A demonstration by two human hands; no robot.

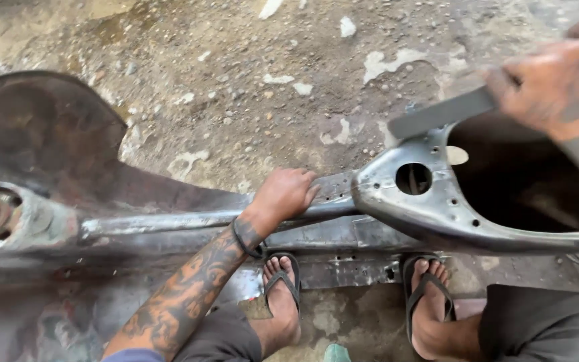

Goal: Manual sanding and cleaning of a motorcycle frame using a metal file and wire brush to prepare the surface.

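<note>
Down on the rough concrete floor, a long metal frame lies across the scene from left to right, ending at the right in a forked bracket with a round hole. The left hand rests knuckles-up on the frame's middle bar, fingers curled over it and pressing it down. The right hand, far right and blurred, is clenched around a flat metal file whose tip sits just above the bracket. Two sandalled feet stand just beside the frame's near edge. Likely risks: the file could skid off the smooth bracket toward the steadying hand, or the frame could shift onto bare toes.
</note>
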